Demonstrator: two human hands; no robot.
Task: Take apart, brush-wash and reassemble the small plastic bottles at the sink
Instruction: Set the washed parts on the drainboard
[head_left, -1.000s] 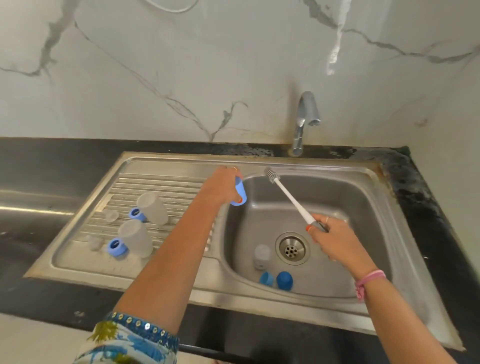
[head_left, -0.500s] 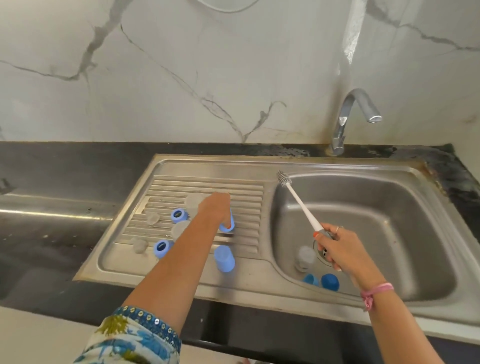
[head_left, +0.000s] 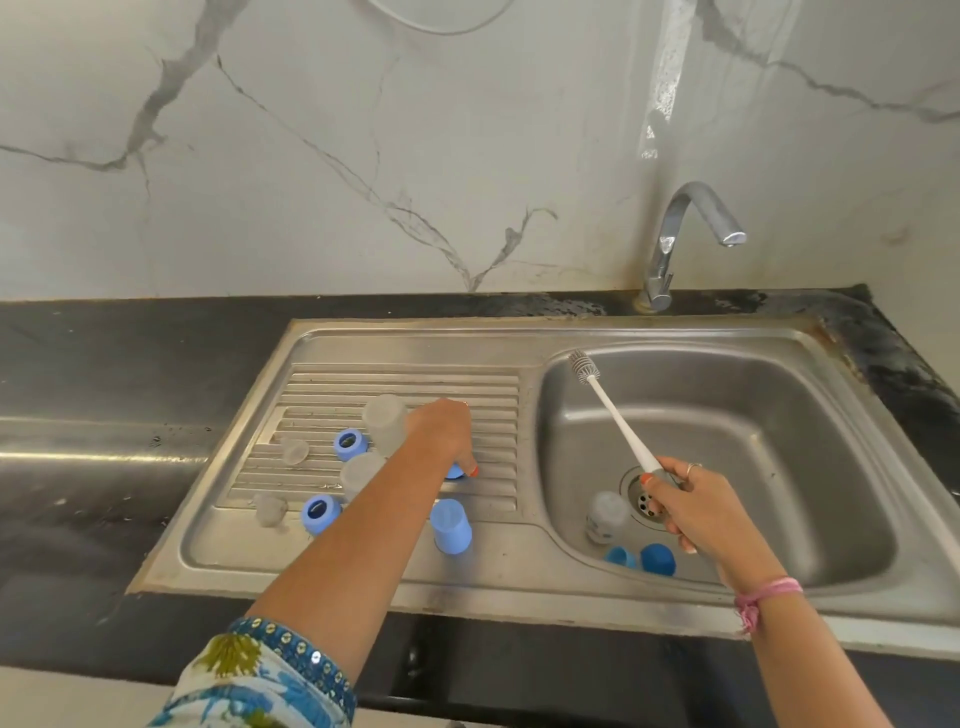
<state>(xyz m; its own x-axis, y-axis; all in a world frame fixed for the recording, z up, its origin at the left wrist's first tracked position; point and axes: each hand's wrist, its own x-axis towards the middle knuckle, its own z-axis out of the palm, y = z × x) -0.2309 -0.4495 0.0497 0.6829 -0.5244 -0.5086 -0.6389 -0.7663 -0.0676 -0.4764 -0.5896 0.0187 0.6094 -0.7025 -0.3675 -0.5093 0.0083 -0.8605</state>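
A second ago the left hand (head_left: 441, 434) held a blue ring (head_left: 455, 471) up at the basin's edge; it has since swung left and come down, and now presses that ring onto the ribbed drainboard (head_left: 498, 415). A blue cap (head_left: 451, 526) now stands just below it.

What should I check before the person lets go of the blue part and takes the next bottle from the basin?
1. Blue ring rests on the drainboard: cannot tell, the left hand hides most of it.
2. Left hand's grip released: not ok, fingers are curled on the ring.
3. Bottle brush in the right hand: ok, held by the handle.
4. Unwashed bottle waiting in the basin: ok, beside the drain.
5. Tap running: not ok, no water visible.
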